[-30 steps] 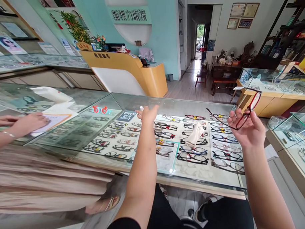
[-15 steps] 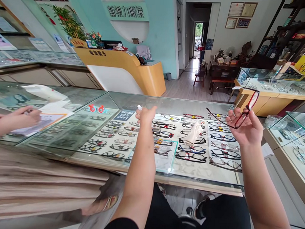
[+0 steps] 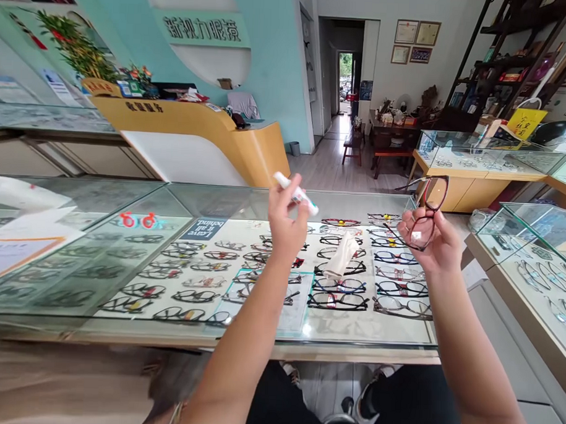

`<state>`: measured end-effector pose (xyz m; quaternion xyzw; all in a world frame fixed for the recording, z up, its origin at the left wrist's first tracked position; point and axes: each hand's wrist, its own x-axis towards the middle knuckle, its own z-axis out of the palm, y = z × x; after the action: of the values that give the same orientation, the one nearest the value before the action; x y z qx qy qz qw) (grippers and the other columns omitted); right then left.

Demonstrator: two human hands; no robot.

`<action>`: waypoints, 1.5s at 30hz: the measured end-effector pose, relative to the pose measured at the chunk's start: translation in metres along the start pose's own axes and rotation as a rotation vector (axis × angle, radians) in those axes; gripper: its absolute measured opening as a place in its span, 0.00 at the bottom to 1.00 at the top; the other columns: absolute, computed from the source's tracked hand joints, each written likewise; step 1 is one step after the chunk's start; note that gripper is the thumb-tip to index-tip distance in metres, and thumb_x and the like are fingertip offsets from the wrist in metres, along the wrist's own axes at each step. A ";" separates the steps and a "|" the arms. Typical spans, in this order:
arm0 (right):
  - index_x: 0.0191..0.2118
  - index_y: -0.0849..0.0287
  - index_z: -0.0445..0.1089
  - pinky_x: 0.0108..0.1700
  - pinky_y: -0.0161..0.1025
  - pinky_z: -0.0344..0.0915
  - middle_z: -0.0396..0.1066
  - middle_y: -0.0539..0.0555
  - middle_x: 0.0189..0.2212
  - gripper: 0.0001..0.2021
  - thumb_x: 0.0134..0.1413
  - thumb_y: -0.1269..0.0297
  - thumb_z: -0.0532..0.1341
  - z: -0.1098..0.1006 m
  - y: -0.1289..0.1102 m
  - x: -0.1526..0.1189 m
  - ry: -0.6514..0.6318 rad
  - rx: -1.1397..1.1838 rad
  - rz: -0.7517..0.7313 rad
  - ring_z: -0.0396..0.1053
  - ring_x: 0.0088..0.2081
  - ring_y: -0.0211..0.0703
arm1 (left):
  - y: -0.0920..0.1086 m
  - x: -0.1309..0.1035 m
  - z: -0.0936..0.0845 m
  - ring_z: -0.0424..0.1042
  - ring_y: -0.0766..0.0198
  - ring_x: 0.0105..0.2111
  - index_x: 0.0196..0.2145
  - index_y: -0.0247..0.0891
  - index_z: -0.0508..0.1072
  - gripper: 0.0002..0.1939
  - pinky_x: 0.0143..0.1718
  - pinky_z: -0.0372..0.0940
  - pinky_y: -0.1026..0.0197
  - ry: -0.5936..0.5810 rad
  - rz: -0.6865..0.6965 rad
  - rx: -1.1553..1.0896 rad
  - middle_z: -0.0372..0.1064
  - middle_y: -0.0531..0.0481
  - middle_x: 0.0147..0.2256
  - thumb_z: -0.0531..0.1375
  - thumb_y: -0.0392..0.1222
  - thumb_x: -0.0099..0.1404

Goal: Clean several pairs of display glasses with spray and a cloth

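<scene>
My left hand (image 3: 286,227) is raised over the glass counter, its fingers closed around a small white bottle (image 3: 310,205) that slants down to the right. A pair of dark red eyeglasses (image 3: 436,194) is pinched in my right hand (image 3: 438,248), tilted almost upright with one lens above the other. Between my arms, a crumpled pale cloth (image 3: 341,257) lies on the glass counter (image 3: 371,336). Rows of eyeglass frames (image 3: 338,302) are displayed in the counter beneath.
Papers (image 3: 22,246) rest on the counter's left end. Part of another person's pale skirt (image 3: 63,384) shows at lower left. A yellow-and-white reception desk (image 3: 261,152) stands across the floor. More glass cases (image 3: 522,263) are at the right.
My left hand has come up and to the right with the white bottle, which now shows plainly. The eyeglasses have turned in my right hand. The other person's hands have left the view.
</scene>
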<state>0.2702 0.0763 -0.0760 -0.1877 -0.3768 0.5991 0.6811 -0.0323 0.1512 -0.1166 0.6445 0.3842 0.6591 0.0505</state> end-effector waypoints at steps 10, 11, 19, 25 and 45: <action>0.34 0.51 0.67 0.46 0.40 0.79 0.80 0.47 0.34 0.22 0.52 0.50 0.79 0.018 0.012 -0.004 -0.088 -0.243 0.058 0.82 0.41 0.42 | 0.048 -0.032 0.034 0.77 0.57 0.51 0.67 0.44 0.68 0.36 0.54 0.74 0.53 -0.550 -0.482 -0.714 0.77 0.38 0.60 0.71 0.58 0.68; 0.34 0.51 0.67 0.47 0.42 0.79 0.80 0.48 0.35 0.21 0.53 0.50 0.79 0.019 0.013 -0.004 -0.098 -0.240 0.069 0.82 0.41 0.43 | 0.051 -0.031 0.033 0.77 0.56 0.50 0.67 0.45 0.67 0.37 0.53 0.74 0.53 -0.568 -0.554 -0.775 0.78 0.39 0.58 0.72 0.59 0.67; 0.38 0.50 0.70 0.57 0.51 0.74 0.81 0.52 0.40 0.13 0.56 0.57 0.74 0.021 0.019 -0.007 -0.185 -0.269 0.131 0.79 0.48 0.48 | 0.069 -0.022 0.026 0.73 0.59 0.42 0.63 0.53 0.67 0.33 0.40 0.71 0.56 -0.643 -0.881 -1.032 0.70 0.51 0.41 0.71 0.52 0.63; 0.40 0.51 0.74 0.55 0.48 0.71 0.81 0.52 0.42 0.09 0.57 0.61 0.73 0.021 0.025 -0.009 -0.302 -0.282 0.220 0.77 0.48 0.47 | 0.077 -0.013 0.022 0.63 0.58 0.32 0.29 0.41 0.68 0.36 0.33 0.65 0.54 -0.706 -0.874 -0.983 0.60 0.48 0.30 0.58 0.81 0.60; 0.42 0.51 0.72 0.52 0.46 0.66 0.80 0.52 0.43 0.10 0.61 0.58 0.72 0.019 0.038 -0.014 -0.434 -0.401 0.324 0.74 0.46 0.45 | 0.067 -0.024 0.029 0.62 0.59 0.32 0.30 0.43 0.67 0.30 0.38 0.62 0.55 -0.543 -0.494 -0.340 0.63 0.52 0.28 0.55 0.75 0.65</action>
<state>0.2304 0.0671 -0.0948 -0.2436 -0.5887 0.6395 0.4303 0.0260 0.1031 -0.1012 0.6659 0.3857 0.4872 0.4129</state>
